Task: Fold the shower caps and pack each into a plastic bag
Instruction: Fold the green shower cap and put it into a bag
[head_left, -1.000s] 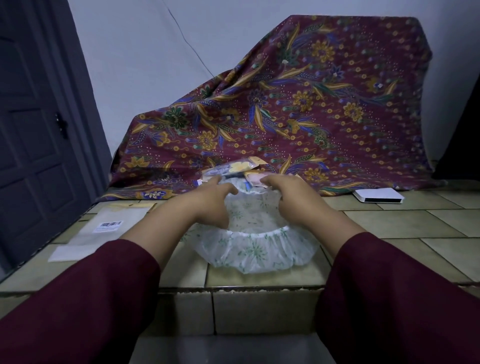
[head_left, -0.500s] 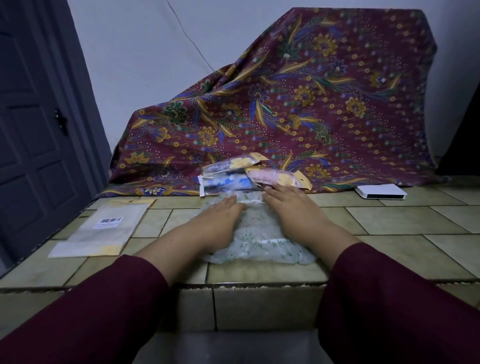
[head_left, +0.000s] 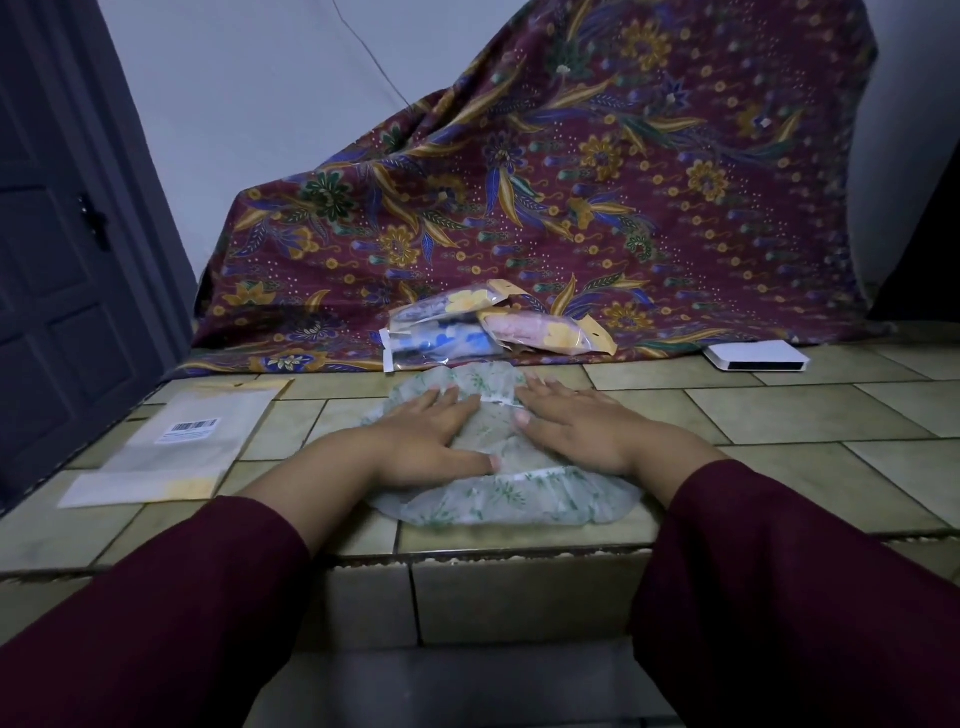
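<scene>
A translucent white shower cap with a green leaf print lies flattened on the tiled ledge. My left hand rests palm down on its left half, fingers spread. My right hand presses flat on its right half in the same way. Neither hand grips anything. Just behind the cap lie three packed plastic bags with yellow flowered headers, holding blue and pink caps. An empty flat plastic bag with a barcode label lies to the left on the tiles.
A maroon batik cloth drapes over something bulky behind the ledge. A small white box sits at the right rear. A dark door stands at the left. The ledge's front edge drops off just below the cap.
The cap was held up by its far edge a second ago; now it lies pressed flat. Both hands have opened and spread out on top of it.
</scene>
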